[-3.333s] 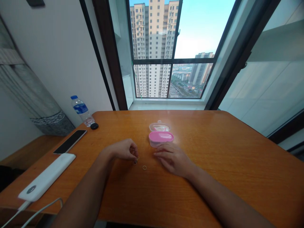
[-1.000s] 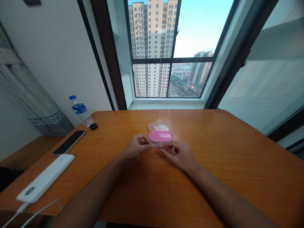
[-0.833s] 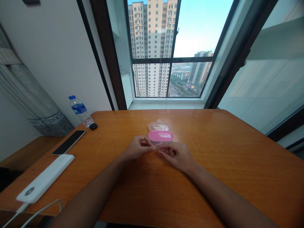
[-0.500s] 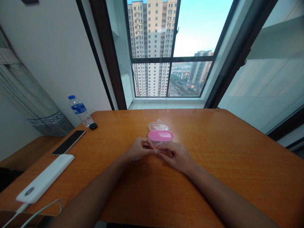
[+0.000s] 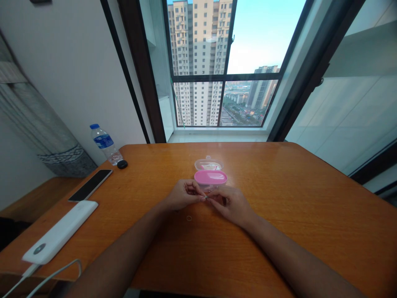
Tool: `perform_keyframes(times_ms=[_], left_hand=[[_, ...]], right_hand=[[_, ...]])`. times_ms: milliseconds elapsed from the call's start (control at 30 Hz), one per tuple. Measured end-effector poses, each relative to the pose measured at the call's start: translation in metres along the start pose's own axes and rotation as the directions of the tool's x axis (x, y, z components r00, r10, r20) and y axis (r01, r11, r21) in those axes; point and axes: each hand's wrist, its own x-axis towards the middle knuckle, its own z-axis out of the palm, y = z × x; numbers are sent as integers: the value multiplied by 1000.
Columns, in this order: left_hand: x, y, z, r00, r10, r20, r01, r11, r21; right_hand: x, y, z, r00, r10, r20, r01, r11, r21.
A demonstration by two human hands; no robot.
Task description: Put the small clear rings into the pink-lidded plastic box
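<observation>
My left hand (image 5: 182, 195) and my right hand (image 5: 231, 203) meet fingertip to fingertip just above the wooden table (image 5: 279, 215), each pinching a tiny metal ring (image 5: 206, 198). The rings touch between the fingers; how they join is too small to see. One loose ring (image 5: 189, 218) lies on the table just below my left hand. A small pink box (image 5: 210, 178) with its clear lid (image 5: 208, 165) open behind it stands right beyond my fingers.
At the table's left edge lie a white power bank (image 5: 58, 232) with a cable (image 5: 46, 275) and a black phone (image 5: 91, 185). A water bottle (image 5: 104, 143) and a dark cap (image 5: 122, 164) stand at the far left corner. A large window is behind the table.
My left hand rose from the rings on the table, and both hands came together in front of the pink box. The rings they pinch went from apart to touching.
</observation>
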Motion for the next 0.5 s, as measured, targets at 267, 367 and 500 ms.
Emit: perform_keyframes(times_ms=[267,367,500], left_hand=[[1,-1,-1,997,39,-62,-37,999,33],[0,1,0,994,48,-98,-39,995,97],[-3,7,-2,984,147,-97,-99,918,383]], right_hand=[[2,1,-6,984,81,-160,-87,996,-29],[7,8,-10,933,155,-326,-175,984,-32],[12,23,-14,845,281,-456,-323,946,-17]])
